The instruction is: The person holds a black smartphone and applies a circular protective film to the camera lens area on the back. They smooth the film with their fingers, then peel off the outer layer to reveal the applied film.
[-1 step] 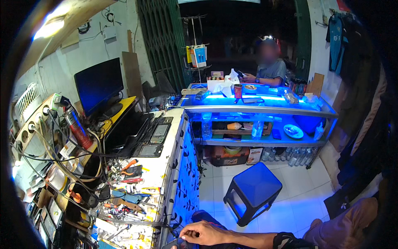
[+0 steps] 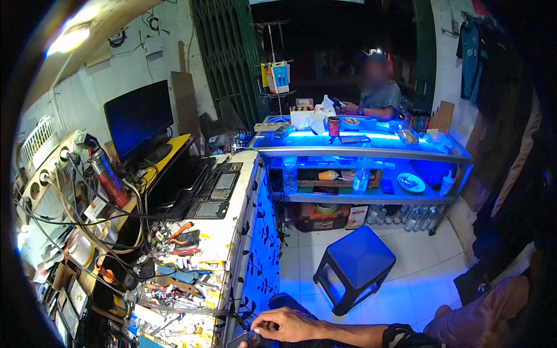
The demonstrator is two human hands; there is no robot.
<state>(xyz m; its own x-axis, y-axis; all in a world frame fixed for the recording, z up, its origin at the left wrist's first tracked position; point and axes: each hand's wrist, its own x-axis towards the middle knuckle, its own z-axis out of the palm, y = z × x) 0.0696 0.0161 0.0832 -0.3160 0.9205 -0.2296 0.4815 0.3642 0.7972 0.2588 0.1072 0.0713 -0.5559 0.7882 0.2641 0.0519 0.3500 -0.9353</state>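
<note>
My right hand [image 2: 284, 325] is at the lower edge, its forearm coming in from the right. Its thumb and fingers are bent and closed at the edge of a small dark, flat object [image 2: 237, 341]. The picture's edge cuts this object off, so its kind cannot be made out. Only a sliver of skin beneath it may belong to my left hand; those fingers are hidden. Just left of the hands, a white workbench [image 2: 227, 243] carries orange-handled pliers [image 2: 183, 228], a blue tool [image 2: 174, 274] and a heap of small tools and parts.
Cables [image 2: 87, 220] hang over the bench's left side, below a dark monitor [image 2: 139, 119]. Flat device shells [image 2: 217, 194] lie farther back. A blue stool [image 2: 360, 255] stands on the tiles. Beyond it, a person [image 2: 380, 95] sits behind a blue-lit glass counter [image 2: 348, 153].
The dark flat object by my right hand has shifted slightly and shows a little more. My right hand has hardly moved.
</note>
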